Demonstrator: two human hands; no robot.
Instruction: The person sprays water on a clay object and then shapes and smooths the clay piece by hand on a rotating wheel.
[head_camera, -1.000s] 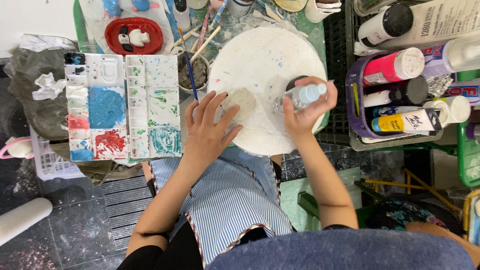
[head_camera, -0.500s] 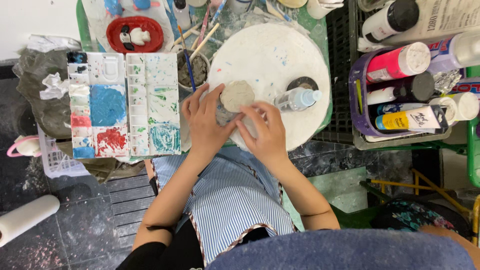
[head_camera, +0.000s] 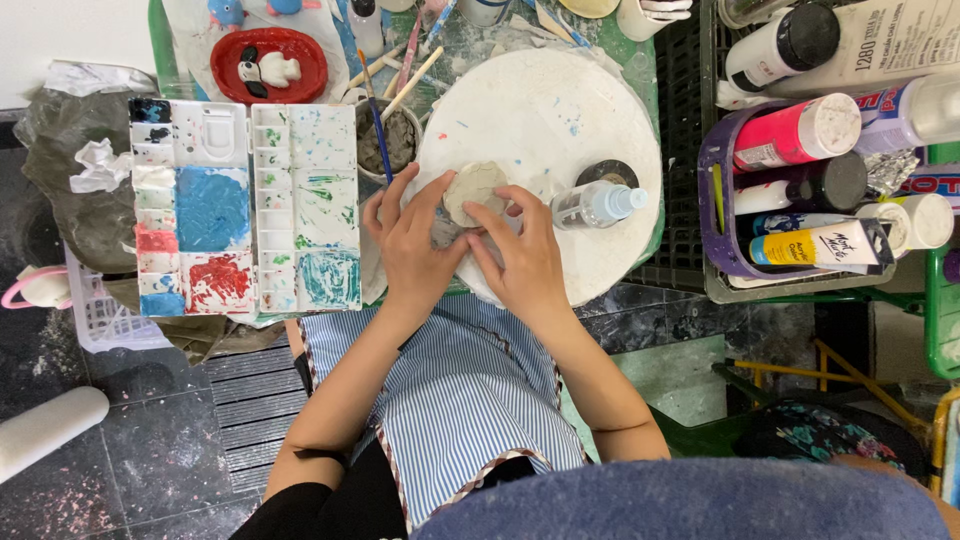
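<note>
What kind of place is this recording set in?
Probably an art or craft studio: a paint-stained palette, paint bottles in a basket, and both hands pressing a clay piece on a round board.

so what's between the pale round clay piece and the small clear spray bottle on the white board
Only bare white board, head view: clay piece and spray bottle sit apart. Right hand fingertips touch the clay's near edge.

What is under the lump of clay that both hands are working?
The clay lump rests on a round white board flecked with paint. The left hand and right hand cover its near edge, so the board right beneath it is hidden.
</note>
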